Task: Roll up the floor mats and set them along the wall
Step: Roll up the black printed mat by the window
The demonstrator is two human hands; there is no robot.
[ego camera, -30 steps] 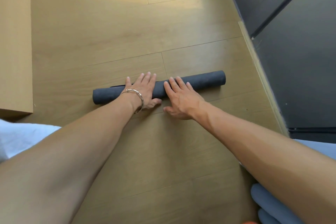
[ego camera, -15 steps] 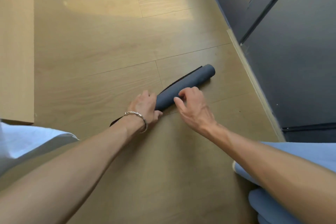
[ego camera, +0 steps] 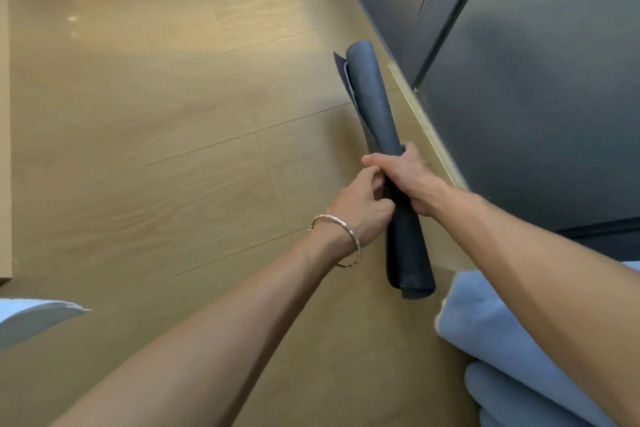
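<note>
– While both hands grip the mat (ego camera: 372, 107) mid-length, what may fail?
– Right hand (ego camera: 410, 180) wraps the roll, fingers curled fully round it; left hand (ego camera: 363, 206) pinches its left side, touching the right. Mat runs lengthwise by the floor's (ego camera: 173, 149) right edge, just beside the wall (ego camera: 536, 132). Risk: loose outer flap at the far end; with nothing binding the roll, release would likely let it spring open

Rolled mat (ego camera: 372, 104) gripped in both hands, lengthwise beside the wall (ego camera: 536, 114).
Right hand (ego camera: 408, 180) wraps mid-roll; left hand (ego camera: 363, 204), bracelet (ego camera: 341, 229) on wrist, grips just beside it. Loose edge shows at far end.
</note>
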